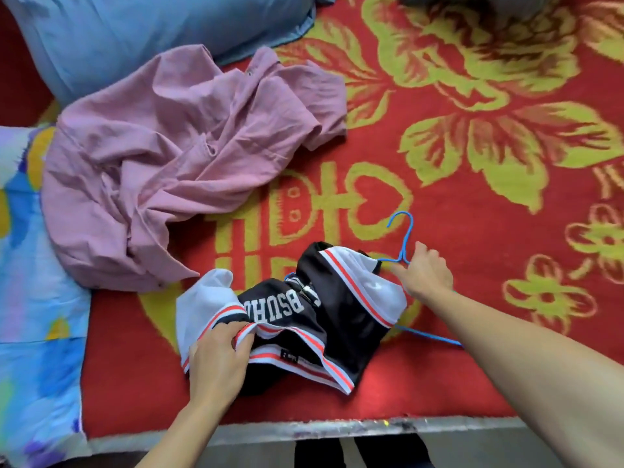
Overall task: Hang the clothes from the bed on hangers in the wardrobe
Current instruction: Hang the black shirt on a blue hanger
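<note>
While the left hand (217, 359) is pinching the striped edge of the black-and-white jersey (337, 309), the right hand (427, 273) is holding the blue hanger (403, 234) at the jersey's far side. Left fingers (243, 336) are curling round the red-and-white trim and gripping fabric. Right fingers are gripping the wire just below the hook, thumb on top. It's looking like a pinch, but the hand is hiding part of the wire, so not fully sure.

Hanger is lying mostly inside the jersey, with the hook sticking out on the far side and one blue arm poking out at the right, under the forearm. Jersey is lying crumpled on the red floral blanket (472, 214), near the front edge of the bed (304, 428), white lettering upside down to the camera.

Pink shirt (162, 177) is lying crumpled just beside the jersey, up and left. Blue pillow (135, 35) is sitting behind the shirt, and a patterned quilt (37, 265) is lying along the left.
</note>
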